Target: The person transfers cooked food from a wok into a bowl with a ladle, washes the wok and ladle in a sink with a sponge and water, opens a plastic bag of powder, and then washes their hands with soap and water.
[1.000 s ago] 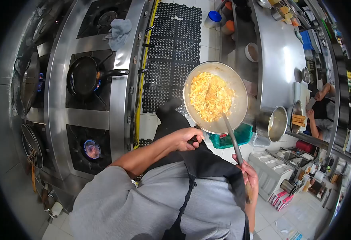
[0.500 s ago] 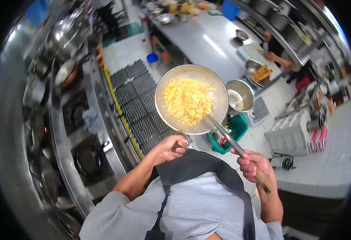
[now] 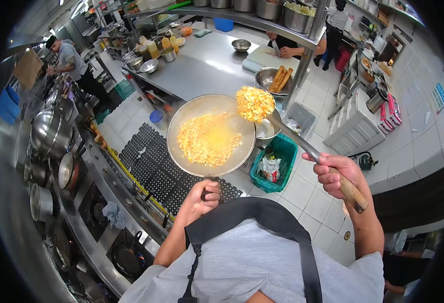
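Where the ladle (image 3: 302, 140) points: diagonally, heaped end toward the pan (image 3: 209, 136)
Right hand (image 3: 334, 174): closed round ladle
Left hand (image 3: 199, 201): closed on pan's handle (image 3: 206, 193)

Smooth, glossy metal counter (image 3: 196, 76); worn wooden ladle handle (image 3: 351, 193); ribbed matt floor mat (image 3: 153, 164); crinkled green plastic bin liner (image 3: 267, 184).

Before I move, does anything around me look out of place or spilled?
Yes: a crumpled grey cloth lies on the stove near the black pan, oddly close to the burners. A pale scrap also litters the floor mat.
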The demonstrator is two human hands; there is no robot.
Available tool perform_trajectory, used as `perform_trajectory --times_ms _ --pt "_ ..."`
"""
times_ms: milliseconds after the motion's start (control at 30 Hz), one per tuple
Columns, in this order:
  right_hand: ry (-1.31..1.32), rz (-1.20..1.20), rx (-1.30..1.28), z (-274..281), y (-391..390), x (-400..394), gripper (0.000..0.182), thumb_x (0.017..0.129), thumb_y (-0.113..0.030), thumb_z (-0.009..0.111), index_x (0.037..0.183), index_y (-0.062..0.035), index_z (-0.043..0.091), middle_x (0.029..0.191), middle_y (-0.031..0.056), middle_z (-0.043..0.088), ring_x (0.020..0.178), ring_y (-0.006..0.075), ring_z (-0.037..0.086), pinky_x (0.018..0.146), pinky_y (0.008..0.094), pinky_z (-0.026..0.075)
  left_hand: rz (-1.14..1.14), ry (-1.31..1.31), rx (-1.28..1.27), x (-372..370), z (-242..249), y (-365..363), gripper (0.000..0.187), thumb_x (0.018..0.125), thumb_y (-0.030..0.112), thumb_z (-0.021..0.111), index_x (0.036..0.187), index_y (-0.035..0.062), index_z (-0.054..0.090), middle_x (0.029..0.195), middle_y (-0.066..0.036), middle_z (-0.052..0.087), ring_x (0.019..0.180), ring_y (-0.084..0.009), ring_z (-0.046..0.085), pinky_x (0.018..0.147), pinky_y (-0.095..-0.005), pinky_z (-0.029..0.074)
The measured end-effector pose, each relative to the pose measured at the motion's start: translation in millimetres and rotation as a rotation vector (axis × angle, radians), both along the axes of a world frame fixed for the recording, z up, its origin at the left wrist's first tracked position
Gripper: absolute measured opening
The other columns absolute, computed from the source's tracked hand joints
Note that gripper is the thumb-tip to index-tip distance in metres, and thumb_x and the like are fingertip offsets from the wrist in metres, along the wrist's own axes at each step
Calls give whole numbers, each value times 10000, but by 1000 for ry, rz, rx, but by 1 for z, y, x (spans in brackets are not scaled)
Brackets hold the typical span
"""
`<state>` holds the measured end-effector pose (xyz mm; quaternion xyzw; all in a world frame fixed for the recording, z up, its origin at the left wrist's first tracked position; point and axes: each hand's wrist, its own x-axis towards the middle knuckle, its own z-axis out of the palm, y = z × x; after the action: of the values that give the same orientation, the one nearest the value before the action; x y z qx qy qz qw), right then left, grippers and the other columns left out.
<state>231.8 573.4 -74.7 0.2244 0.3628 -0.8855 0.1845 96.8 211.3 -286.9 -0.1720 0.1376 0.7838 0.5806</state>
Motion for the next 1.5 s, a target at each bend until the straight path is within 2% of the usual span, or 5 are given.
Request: perform_trajectory --times_ms 233,433,867,1267,1500 --pt "-27 110 794 -113 24 -45 311 897 -140 604 1174 -7 558 698 25 550 485 108 517 436 296 457 4 -8 -82 -9 -8 -3 275 914 137 549 672 176 424 590 105 403 478 -50 372 409 -228 292" --pt "90 209 1913 -173 -9 -52 491 829 -114 627 1302 -25 526 895 241 680 742 381 680 700 466 550 -15 -35 -101 -16 -17 -8 293 919 149 536 642 180 446 566 104 415 451 -65 370 403 -227 290" --pt "533 134 1475 -149 -42 -48 588 813 -102 661 1380 -49 515 1027 242 689 930 378 692 827 395 530 3 35 -149 -15 0 3 211 934 152 506 730 154 452 604 87 431 472 -66 383 396 -233 279" --pt "742 469 2045 -137 -27 -31 615 795 -116 649 1391 -187 516 840 115 630 688 328 646 607 444 531 38 80 -155 -35 17 20 282 920 174 518 649 171 443 592 74 462 447 -77 399 351 -227 265" --pt "781 215 2005 -136 -31 -43 579 821 -116 646 1384 -170 523 814 112 615 672 324 636 587 435 521 42 140 -208 -29 22 21 279 896 159 542 636 165 442 572 61 447 442 -80 402 329 -232 259"
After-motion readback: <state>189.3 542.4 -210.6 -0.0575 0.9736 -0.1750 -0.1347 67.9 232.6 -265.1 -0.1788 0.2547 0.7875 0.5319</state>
